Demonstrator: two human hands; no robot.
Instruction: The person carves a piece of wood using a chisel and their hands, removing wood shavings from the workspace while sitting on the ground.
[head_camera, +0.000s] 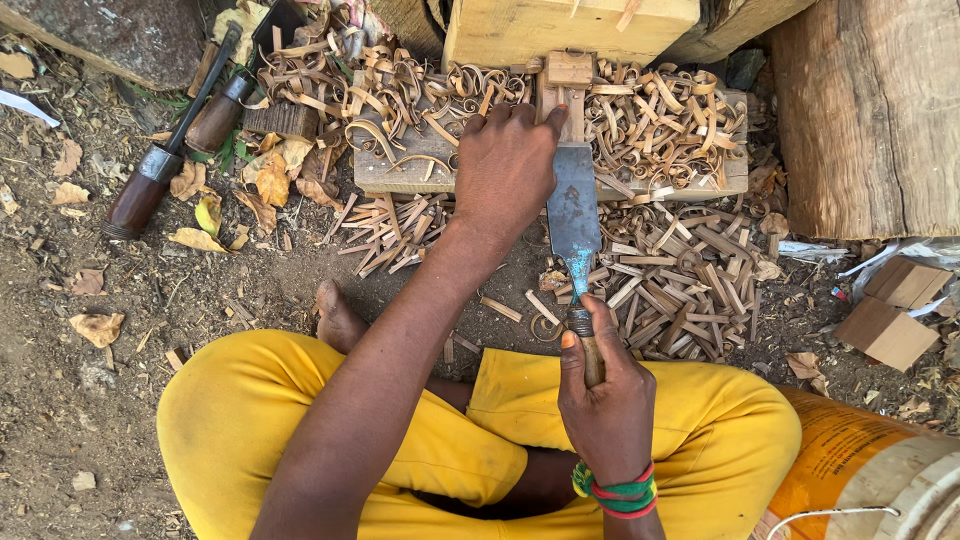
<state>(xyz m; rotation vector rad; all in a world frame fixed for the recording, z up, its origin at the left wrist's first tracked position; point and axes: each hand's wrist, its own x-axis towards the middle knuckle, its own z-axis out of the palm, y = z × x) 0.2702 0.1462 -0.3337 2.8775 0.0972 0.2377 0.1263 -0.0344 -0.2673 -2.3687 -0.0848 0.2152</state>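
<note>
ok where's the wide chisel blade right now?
Head view, centre: the chisel blade lies just right of the left hand, its top at the small wooden piece on the work board, its handle gripped by the right hand below.

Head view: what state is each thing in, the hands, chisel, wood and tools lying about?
Left hand: pressed on the small wood piece, fingers curled over it.
Right hand: closed round the chisel handle.
Chisel: held, blade flat against the wood piece.
Wood piece: lying on the plank.
Plank: flat, strewn with curled shavings.
Spare chisels: lying unused on the ground.
</note>
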